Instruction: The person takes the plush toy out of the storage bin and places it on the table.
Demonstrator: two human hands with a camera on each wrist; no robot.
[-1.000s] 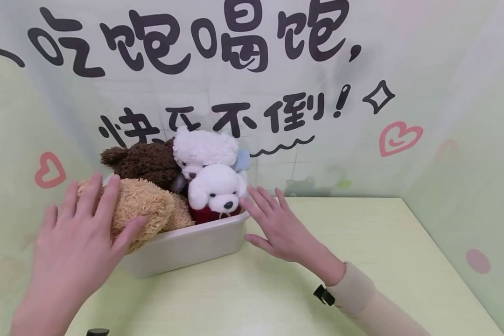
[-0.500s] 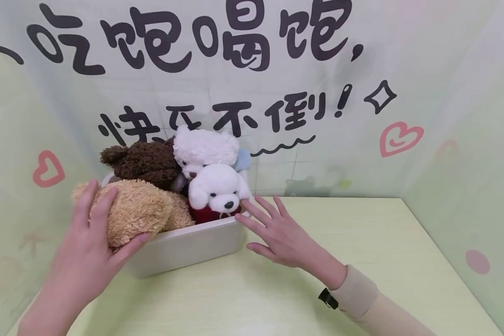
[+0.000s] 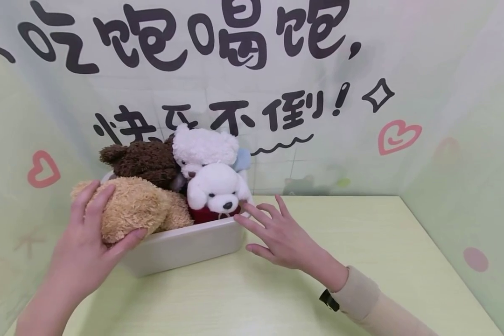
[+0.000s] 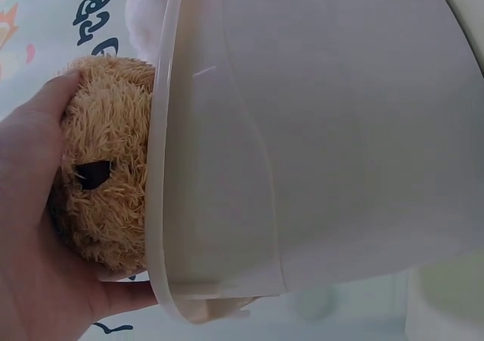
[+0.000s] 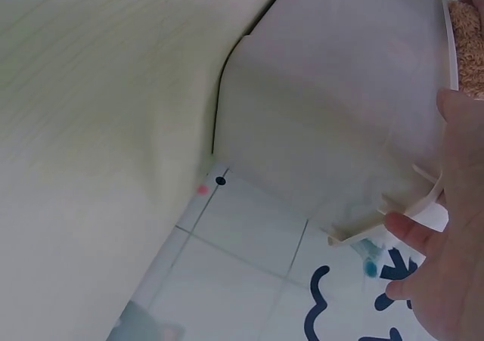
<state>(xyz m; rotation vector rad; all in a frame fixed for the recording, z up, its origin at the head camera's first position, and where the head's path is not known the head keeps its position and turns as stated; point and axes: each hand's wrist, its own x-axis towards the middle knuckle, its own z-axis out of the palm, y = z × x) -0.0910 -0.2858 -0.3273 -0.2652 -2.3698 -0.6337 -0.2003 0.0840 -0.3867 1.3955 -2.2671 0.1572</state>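
In the head view my left hand (image 3: 77, 256) grips the tan plush toy (image 3: 134, 205), fingers over its far side and thumb along its near side. The toy lies in the left end of a white plastic bin (image 3: 189, 252); its dark nose (image 4: 94, 175) shows in the left wrist view. My right hand (image 3: 290, 245) is at the bin's right end, fingers spread, fingertips at the rim beside a white plush dog (image 3: 216, 186) in red. In the right wrist view its thumb and fingers lie along the bin's rim (image 5: 452, 46).
Behind, in the bin, sit a dark brown plush toy (image 3: 144, 161) and a fluffy white plush bear (image 3: 206, 147) with light blue beside it. The bin stands on a pale wooden table (image 3: 340, 242). A printed cloth backdrop (image 3: 311, 172) rises behind, with side panels.
My left hand has drawn down and closed its fingers and thumb round the tan plush toy. The right hand has moved slightly lower along the bin's right rim.
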